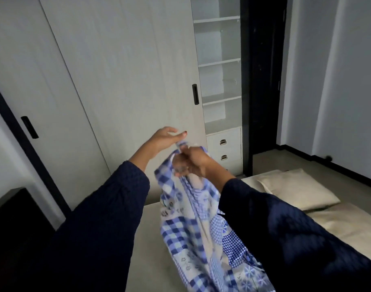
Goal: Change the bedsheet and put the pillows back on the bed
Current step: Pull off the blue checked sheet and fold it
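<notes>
Bedsheet (201,239) in blue-and-white checked patchwork (its folds blurred), bunched and hanging over the near edge of the bare beige mattress (150,239). The right hand (189,165) grips the gathered top, fingers curled round the cloth. The left hand (163,138) is raised just beside it, fingers spread wide and relaxed, with the thumb at the topmost fold; whether it touches cannot be told. Both arms wear dark blue sleeves. A beige pillow (298,188) lies flat towards the mattress's far right edge. Behind stands a pale sliding-door wardrobe (117,81) with open shelves (220,62) and drawers (223,148).
</notes>
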